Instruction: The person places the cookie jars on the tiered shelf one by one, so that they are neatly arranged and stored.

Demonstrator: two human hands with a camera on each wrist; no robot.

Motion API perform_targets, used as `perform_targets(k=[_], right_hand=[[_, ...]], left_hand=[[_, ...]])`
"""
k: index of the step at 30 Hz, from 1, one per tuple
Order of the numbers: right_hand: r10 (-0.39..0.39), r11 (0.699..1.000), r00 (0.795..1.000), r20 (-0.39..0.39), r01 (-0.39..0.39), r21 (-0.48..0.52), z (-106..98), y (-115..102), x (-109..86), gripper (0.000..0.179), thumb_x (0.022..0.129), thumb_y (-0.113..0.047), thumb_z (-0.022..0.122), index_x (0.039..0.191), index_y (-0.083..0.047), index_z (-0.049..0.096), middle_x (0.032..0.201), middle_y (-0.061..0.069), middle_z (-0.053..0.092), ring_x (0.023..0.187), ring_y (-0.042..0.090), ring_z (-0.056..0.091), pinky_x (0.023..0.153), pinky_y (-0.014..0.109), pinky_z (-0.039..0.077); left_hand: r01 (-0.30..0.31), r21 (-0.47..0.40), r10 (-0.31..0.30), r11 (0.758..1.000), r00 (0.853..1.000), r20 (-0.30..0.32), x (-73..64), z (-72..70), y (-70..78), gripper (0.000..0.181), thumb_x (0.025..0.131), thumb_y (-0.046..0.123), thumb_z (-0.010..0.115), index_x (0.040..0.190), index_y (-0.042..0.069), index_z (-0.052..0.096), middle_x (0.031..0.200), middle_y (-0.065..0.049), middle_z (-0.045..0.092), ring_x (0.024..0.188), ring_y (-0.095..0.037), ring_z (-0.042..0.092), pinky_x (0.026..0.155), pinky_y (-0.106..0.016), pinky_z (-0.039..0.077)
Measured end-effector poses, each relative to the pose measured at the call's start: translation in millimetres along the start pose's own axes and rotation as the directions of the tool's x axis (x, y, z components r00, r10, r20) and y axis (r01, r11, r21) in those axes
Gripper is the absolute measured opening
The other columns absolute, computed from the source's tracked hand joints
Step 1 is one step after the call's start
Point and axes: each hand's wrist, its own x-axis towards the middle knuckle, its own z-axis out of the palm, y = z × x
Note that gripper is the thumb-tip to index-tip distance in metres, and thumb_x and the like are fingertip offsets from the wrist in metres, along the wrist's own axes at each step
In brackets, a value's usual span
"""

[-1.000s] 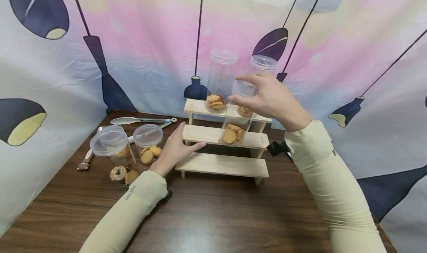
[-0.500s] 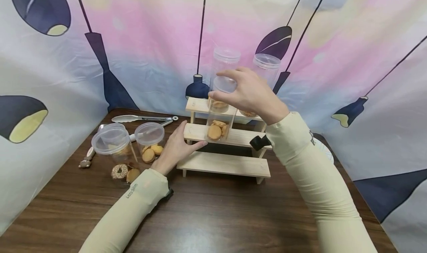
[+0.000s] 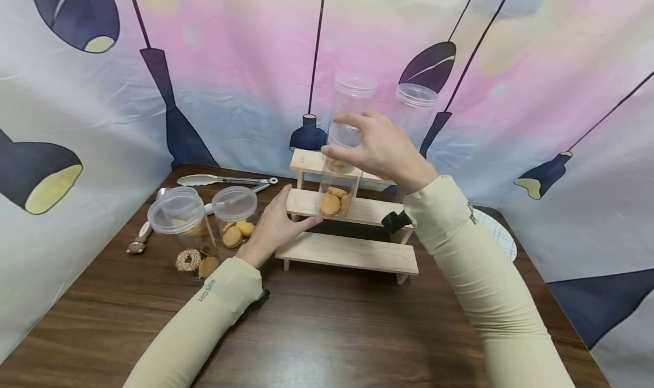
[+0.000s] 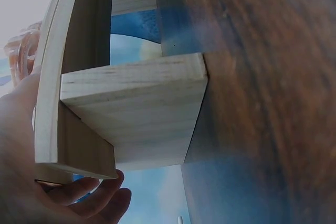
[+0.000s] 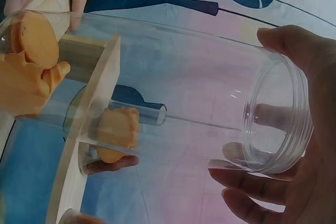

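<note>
My right hand point(image 3: 380, 149) holds a tall clear jar point(image 5: 184, 87) by its lid end, thumb on one side and fingers on the other. Sandwich cookies point(image 3: 333, 201) lie in the jar's bottom. Its base overlaps the middle step of a three-tier wooden stand point(image 3: 352, 253), toward the left. At that step's left end, my left hand point(image 3: 273, 229) grips the wood; in the left wrist view its fingers curl around the end of the plank point(image 4: 86, 145). Two more clear jars stand on the top step, a left one point(image 3: 356, 87) partly behind the held jar and a right one point(image 3: 416, 98).
Left on the dark wooden table point(image 3: 327, 331) are a jar with a ring-shaped cookie point(image 3: 188, 260), a shorter cookie jar point(image 3: 235, 206), metal tongs point(image 3: 227, 180) and a utensil with a brown figure on its handle point(image 3: 136, 246). A white plate point(image 3: 495, 234) lies at right. A patterned cloth hangs behind.
My right hand has carried the jar left along the middle step, then slowed in the last half second. The left hand stays at the step's end. The head view has shifted slightly.
</note>
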Motion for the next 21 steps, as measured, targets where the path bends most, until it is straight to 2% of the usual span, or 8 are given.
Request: perform_targets(k=[9, 21], right_hand=[[0.003, 1.000, 1.000, 0.007, -0.003, 0.004, 4.3, 1.8, 2.2, 0.079, 0.080, -0.079, 0.058, 0.145, -0.036, 0.051, 0.147, 0.006, 0.048, 0.127, 0.026, 0.050, 0.100, 0.053, 0.044], [0.004, 1.000, 1.000, 0.003, -0.004, -0.009, 7.5, 4.2, 3.8, 0.079, 0.082, -0.077, 0.057, 0.146, -0.033, 0.051, 0.146, 0.009, 0.048, 0.128, 0.027, 0.049, 0.100, 0.054, 0.044]], left_hand=[[0.019, 0.006, -0.019, 1.000, 1.000, 0.008, -1.2, 0.1, 3.0, 0.124, 0.069, 0.083, 0.066, 0.160, 0.012, 0.019, 0.158, -0.020, 0.032, 0.141, -0.039, 0.037, 0.111, -0.056, 0.036], [-0.005, 0.005, 0.004, 1.000, 1.000, 0.005, -2.3, -0.1, 3.7, 0.122, 0.071, 0.081, 0.067, 0.159, 0.011, 0.020, 0.158, -0.021, 0.032, 0.141, -0.039, 0.037, 0.111, -0.055, 0.036]])
